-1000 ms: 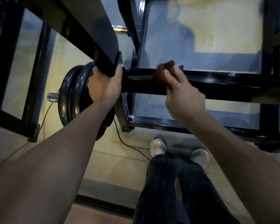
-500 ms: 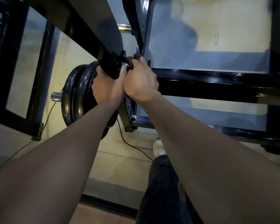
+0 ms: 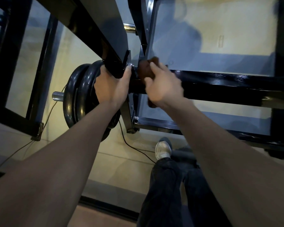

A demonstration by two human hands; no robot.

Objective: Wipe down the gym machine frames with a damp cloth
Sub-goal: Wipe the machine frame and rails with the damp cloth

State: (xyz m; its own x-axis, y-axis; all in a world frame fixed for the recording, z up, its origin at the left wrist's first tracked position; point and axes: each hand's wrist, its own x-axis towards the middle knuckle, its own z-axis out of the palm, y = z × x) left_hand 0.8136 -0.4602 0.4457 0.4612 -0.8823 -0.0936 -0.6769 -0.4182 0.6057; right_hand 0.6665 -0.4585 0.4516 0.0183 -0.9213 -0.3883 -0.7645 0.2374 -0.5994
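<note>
Pale gym floor (image 3: 121, 163) lies under you, with a thin cable (image 3: 134, 148) across it; your left hand (image 3: 111, 86) grips the black frame joint (image 3: 115, 68) beside the weight plates (image 3: 77, 99), while your right hand (image 3: 162, 84) holds the brown cloth (image 3: 146, 69) wrapped against the glossy horizontal bar (image 3: 228, 84), just right of the joint

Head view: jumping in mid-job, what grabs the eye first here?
The right hand presses a brown cloth onto the glossy black horizontal frame bar at centre. Just left of it, the left hand grips the frame joint, in front of the black weight plates on their chrome peg.
</note>
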